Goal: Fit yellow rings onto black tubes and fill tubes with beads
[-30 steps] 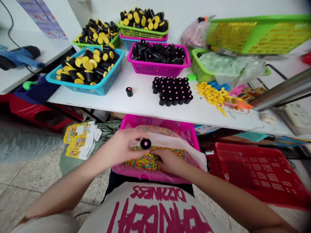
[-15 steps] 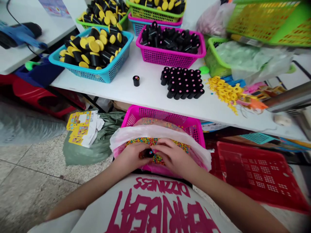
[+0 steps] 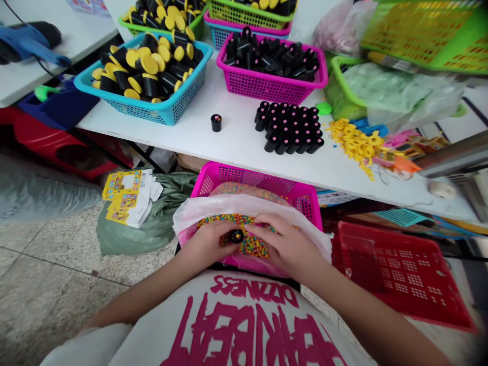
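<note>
Over a bag of small coloured beads (image 3: 255, 246), my left hand (image 3: 211, 241) is wrapped round a small black cup (image 3: 237, 236), its open end tipped to the right. My right hand (image 3: 284, 244) is just right of the cup, fingers bent over the beads; whether its fingertips pinch anything is too small to tell. The white plastic bag (image 3: 186, 213) sits in a pink basket (image 3: 208, 175) in front of my body. One black cup (image 3: 216, 123) with coloured bits in its top stands alone on the white table (image 3: 152, 140).
Rows of black tubes (image 3: 293, 127) stand on the table beside yellow plastic parts (image 3: 353, 142). Behind are a blue basket (image 3: 171, 109) of yellow-capped tubes and a magenta basket (image 3: 267, 89) of black ones. A red crate (image 3: 412, 274) lies low at the right.
My right hand has moved slightly right, away from the cup's mouth. More of the cup's open end and the beads now shows. The view has shifted slightly.
</note>
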A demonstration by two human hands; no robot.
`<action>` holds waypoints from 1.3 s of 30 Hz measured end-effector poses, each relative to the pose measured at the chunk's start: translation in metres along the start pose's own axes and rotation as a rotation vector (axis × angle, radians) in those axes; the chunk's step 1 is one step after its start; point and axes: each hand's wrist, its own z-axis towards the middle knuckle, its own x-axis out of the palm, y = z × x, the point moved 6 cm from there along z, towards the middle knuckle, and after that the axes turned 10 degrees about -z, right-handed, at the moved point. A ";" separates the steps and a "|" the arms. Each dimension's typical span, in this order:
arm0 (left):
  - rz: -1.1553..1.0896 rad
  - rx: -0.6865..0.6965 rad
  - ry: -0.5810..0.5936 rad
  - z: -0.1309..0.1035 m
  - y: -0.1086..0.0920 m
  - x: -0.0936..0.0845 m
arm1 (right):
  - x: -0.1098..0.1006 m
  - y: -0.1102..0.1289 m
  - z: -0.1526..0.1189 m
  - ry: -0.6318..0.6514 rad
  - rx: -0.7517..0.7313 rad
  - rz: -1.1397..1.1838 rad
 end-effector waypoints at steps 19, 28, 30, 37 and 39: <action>0.001 -0.011 0.007 -0.001 -0.003 -0.001 | 0.009 0.005 0.007 -0.078 -0.016 0.247; 0.002 0.011 0.002 -0.004 -0.004 0.000 | 0.012 0.000 0.000 -0.038 -0.022 0.173; -0.026 0.033 -0.004 -0.007 -0.014 -0.008 | 0.018 -0.009 -0.008 0.066 0.044 0.141; 0.015 0.092 -0.242 0.036 -0.037 -0.100 | 0.048 -0.036 -0.026 0.335 0.254 -0.001; 0.051 0.067 -0.391 0.070 -0.023 -0.131 | 0.055 -0.039 -0.024 0.361 0.268 -0.033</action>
